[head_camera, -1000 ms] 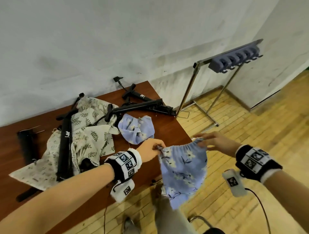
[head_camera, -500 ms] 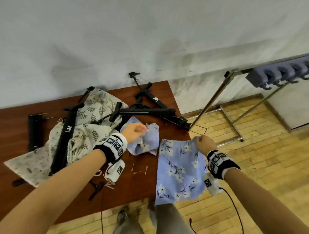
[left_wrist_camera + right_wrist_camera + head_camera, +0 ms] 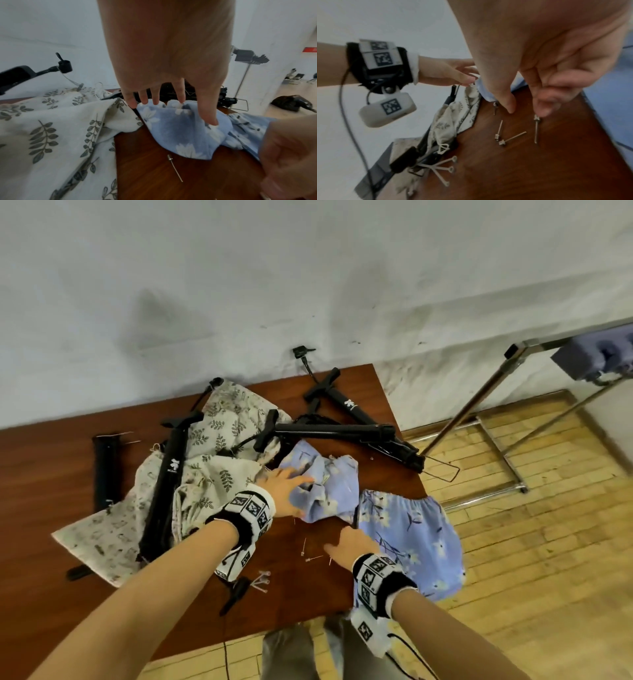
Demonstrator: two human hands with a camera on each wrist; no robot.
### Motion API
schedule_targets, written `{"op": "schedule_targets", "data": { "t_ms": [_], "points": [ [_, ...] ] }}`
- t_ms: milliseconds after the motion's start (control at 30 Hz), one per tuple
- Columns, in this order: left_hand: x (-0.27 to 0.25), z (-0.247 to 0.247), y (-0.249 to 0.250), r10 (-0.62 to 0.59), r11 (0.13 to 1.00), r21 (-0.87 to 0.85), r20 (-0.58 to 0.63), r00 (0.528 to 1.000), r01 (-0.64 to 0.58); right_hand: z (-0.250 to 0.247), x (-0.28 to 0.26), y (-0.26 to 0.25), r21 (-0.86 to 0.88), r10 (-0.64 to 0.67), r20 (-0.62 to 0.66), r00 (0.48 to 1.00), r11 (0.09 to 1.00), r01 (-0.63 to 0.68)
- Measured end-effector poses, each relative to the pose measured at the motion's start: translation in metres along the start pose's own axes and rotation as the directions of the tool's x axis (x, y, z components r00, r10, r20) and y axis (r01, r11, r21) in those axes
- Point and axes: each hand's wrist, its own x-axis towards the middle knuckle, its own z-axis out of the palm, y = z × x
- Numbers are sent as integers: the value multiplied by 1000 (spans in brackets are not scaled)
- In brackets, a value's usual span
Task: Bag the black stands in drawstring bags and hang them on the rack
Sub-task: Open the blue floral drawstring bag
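Two blue floral bags lie on the worktop (image 3: 41, 460): the left hand (image 3: 284, 491), fingers spread, rests on the crumpled bag (image 3: 329, 491); the right hand (image 3: 349, 546), loosely curled and holding nothing, hovers beside the flat bag (image 3: 411, 535). Black stands (image 3: 335, 431) lie just behind.

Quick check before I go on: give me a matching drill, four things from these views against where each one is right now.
Things:
1. left hand
2. right hand
3. flat blue bag
4. hook rack

Places:
A. hanging over the table's right edge
B. standing on the floor right of the table
C. on the crumpled blue bag
D. just above the metal pins on the bare wood

Pairs: 1-C, 2-D, 3-A, 4-B
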Motion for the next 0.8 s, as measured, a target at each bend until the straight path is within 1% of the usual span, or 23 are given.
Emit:
{"op": "schedule_targets", "data": {
  "t_ms": [100, 167, 234, 367, 467, 534, 634, 701, 767, 801],
  "points": [
    [1, 0, 2, 25, 999, -39, -10, 1000, -26, 5, 2, 3, 30, 31, -28, 999, 999, -30],
    [0, -1, 2, 30, 997, -72, -48, 998, -33, 10, 5, 3, 45, 51, -36, 998, 998, -49],
    [2, -1, -1, 37, 997, -69, -76, 996, -42, 15, 6, 2, 67, 83, -38, 996, 995, -80],
    [8, 4, -4, -10, 994, -105, -98, 995, 0, 23, 5, -10, 68, 106, -72, 992, 993, -101],
    [9, 4, -6, -29, 995, -99, -102, 994, 19, 29, 6, -20, 20, 142, -140, 980, 990, -140],
    [7, 1, -3, -40, 993, -118, -91, 995, 29, 31, 7, -24, 19, 175, -179, 968, 984, -174],
    [10, -3, 1, -46, 994, -99, -84, 995, 38, 29, 8, -29, 85, 199, -180, 963, 979, -186],
    [14, -5, 4, -41, 998, -50, -100, 994, 36, 26, 8, -31, 123, 215, -169, 962, 973, -196],
    [15, -8, 5, -6, 1000, -3, -132, 991, 6, 23, 8, -32, 128, 231, -166, 959, 969, -211],
    [14, -11, 5, 14, 1000, -10, -139, 990, -15, 21, 8, -33, 136, 236, -158, 959, 967, -215]
  ]
}}
